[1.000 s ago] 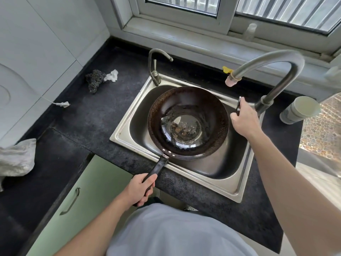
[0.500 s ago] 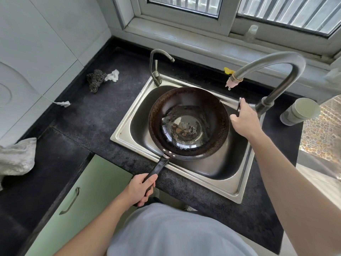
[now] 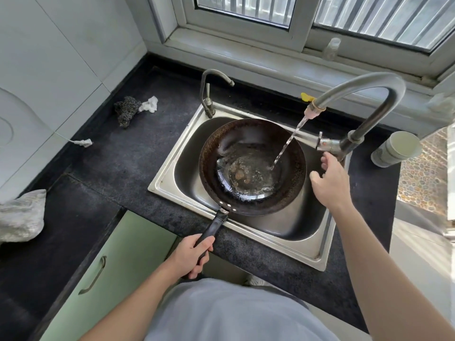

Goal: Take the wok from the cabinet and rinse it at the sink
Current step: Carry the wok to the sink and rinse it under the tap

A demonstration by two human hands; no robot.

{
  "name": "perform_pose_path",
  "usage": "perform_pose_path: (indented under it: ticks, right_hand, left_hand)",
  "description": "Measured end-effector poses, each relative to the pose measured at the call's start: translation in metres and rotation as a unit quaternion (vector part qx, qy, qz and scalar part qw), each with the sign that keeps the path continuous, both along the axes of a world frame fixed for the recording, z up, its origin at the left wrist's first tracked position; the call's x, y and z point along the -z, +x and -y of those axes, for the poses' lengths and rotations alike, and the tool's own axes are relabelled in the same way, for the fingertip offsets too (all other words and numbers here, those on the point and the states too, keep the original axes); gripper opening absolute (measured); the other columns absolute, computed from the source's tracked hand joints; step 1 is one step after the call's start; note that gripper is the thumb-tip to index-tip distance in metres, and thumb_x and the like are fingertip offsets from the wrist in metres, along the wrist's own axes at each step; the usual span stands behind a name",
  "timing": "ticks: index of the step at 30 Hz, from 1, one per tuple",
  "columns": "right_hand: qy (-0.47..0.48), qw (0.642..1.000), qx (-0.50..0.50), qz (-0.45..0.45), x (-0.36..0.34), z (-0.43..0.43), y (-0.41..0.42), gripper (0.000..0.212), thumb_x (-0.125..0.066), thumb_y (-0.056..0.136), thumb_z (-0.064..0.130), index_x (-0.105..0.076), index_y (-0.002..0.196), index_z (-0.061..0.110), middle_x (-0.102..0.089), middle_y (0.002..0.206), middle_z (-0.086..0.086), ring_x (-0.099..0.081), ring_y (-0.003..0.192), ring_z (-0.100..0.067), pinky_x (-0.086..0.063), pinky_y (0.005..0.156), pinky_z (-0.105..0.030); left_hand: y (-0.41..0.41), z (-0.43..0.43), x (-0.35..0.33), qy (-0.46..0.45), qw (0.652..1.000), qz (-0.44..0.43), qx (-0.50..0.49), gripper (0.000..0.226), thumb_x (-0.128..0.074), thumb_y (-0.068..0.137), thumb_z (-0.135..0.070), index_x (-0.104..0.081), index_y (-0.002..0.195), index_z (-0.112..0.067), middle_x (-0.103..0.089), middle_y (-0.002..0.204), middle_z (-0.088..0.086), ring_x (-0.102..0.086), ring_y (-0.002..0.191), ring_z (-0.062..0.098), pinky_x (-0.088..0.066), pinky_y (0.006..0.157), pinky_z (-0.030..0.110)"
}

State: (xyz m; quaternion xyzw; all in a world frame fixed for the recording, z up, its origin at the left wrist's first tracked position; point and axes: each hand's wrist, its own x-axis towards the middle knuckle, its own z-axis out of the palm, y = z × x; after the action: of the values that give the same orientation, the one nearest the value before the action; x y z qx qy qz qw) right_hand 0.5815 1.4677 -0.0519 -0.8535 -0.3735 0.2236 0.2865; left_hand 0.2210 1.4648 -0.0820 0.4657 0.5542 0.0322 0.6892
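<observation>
Holding the wok (image 3: 251, 168) by its black handle (image 3: 213, 226) with the left hand (image 3: 190, 254) curled tight round it, pan sits in the steel sink (image 3: 160, 185), water (image 3: 288, 141) from the tall faucet (image 3: 357, 87) hitting inside; right hand (image 3: 332, 183) hangs loose-fingered just below the lever (image 3: 330, 143), gripping nothing

Person seen from above: plain pale grey-blue shirt (image 3: 234, 313), smooth fabric, filling lower frame. Left hand (image 3: 190, 254), right hand (image 3: 330, 183), both forearms bare, uncovered to frame edge. Sleeves out of view.
</observation>
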Motion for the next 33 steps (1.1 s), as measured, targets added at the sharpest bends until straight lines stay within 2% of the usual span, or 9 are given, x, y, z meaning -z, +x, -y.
perform_pose_path:
  ticks: [6,8,12,17,21,24,26,29,33]
  right_hand:
    - [0.008,0.991,0.110,-0.074,0.002,0.051,-0.084,0.051,-0.059,0.097,0.010,-0.045,0.146,0.012,-0.066,0.120,-0.004,-0.063,0.105,-0.021,-0.048,0.096,-0.035]
    - [-0.002,0.987,0.118,-0.113,0.008,0.058,-0.124,0.047,-0.060,0.098,0.012,-0.046,0.142,0.015,-0.067,0.108,0.003,-0.063,0.098,-0.017,-0.052,0.090,-0.034]
    - [-0.015,0.967,0.116,-0.227,0.030,0.060,-0.193,0.033,-0.063,0.097,0.013,-0.054,0.128,0.020,-0.072,0.092,0.001,-0.071,0.088,-0.018,-0.059,0.086,-0.043]
    - [-0.050,0.930,0.167,-0.324,0.049,0.053,-0.236,0.012,-0.063,0.098,0.017,-0.067,0.108,0.011,-0.075,0.094,-0.007,-0.074,0.085,-0.022,-0.062,0.078,-0.033]
    - [-0.045,0.887,0.192,-0.418,0.041,0.034,-0.255,0.025,-0.063,0.100,0.024,-0.072,0.084,0.007,-0.075,0.072,-0.003,-0.072,0.071,-0.020,-0.058,0.068,-0.030]
    - [-0.019,0.830,0.234,-0.505,0.037,0.020,-0.267,0.027,-0.068,0.097,0.025,-0.073,0.095,-0.002,-0.079,0.091,-0.013,-0.075,0.080,-0.026,-0.059,0.074,-0.036]
    - [-0.015,0.811,0.247,-0.530,0.038,0.014,-0.270,0.029,-0.072,0.093,0.022,-0.071,0.102,-0.005,-0.079,0.094,-0.014,-0.077,0.082,-0.025,-0.061,0.075,-0.036]
    - [-0.017,0.801,0.246,-0.545,0.039,0.012,-0.274,0.022,-0.076,0.090,0.017,-0.071,0.098,-0.002,-0.079,0.089,-0.011,-0.076,0.081,-0.023,-0.060,0.069,-0.034]
    - [0.022,0.770,0.253,-0.585,0.039,0.010,-0.279,0.014,-0.077,0.087,0.010,-0.065,0.089,0.003,-0.066,0.069,-0.008,-0.069,0.064,-0.022,-0.059,0.063,-0.033]
  left_hand:
    - [-0.006,-0.003,0.003,-0.020,0.999,0.047,0.004,0.026,-0.053,0.098,-0.030,-0.049,0.103,-0.005,-0.049,0.065,0.006,-0.036,0.035,0.014,-0.027,0.032,0.020]
    - [-0.008,-0.006,0.004,-0.030,0.998,0.057,0.020,0.028,-0.053,0.098,-0.031,-0.053,0.096,-0.003,-0.049,0.063,0.005,-0.042,0.037,0.016,-0.030,0.033,0.021]
    - [-0.011,-0.013,0.004,-0.062,0.994,0.077,0.041,0.028,-0.050,0.099,-0.030,-0.053,0.089,-0.004,-0.053,0.059,0.004,-0.053,0.044,0.021,-0.045,0.040,0.027]
    - [-0.016,-0.015,0.006,-0.075,0.991,0.095,0.058,0.034,-0.049,0.100,-0.033,-0.054,0.098,0.001,-0.053,0.060,0.005,-0.043,0.039,0.017,-0.034,0.038,0.025]
    - [-0.018,-0.018,0.002,-0.079,0.991,0.090,0.055,0.034,-0.048,0.100,-0.034,-0.055,0.089,-0.003,-0.051,0.058,0.006,-0.041,0.038,0.016,-0.032,0.037,0.024]
    - [-0.021,-0.021,-0.003,-0.099,0.991,0.082,0.047,0.035,-0.048,0.100,-0.033,-0.054,0.082,-0.004,-0.047,0.053,0.005,-0.038,0.036,0.016,-0.029,0.037,0.022]
    - [-0.020,-0.022,-0.004,-0.094,0.992,0.071,0.049,0.037,-0.047,0.101,-0.032,-0.053,0.078,-0.004,-0.046,0.050,0.004,-0.038,0.034,0.016,-0.029,0.036,0.022]
    - [-0.023,-0.021,-0.005,-0.072,0.994,0.059,0.053,0.037,-0.046,0.101,-0.031,-0.054,0.078,-0.004,-0.046,0.050,0.003,-0.038,0.034,0.015,-0.030,0.035,0.022]
    - [-0.025,-0.017,-0.012,-0.063,0.995,0.059,0.053,0.042,-0.046,0.101,-0.036,-0.052,0.073,-0.004,-0.046,0.050,0.005,-0.039,0.034,0.016,-0.033,0.034,0.022]
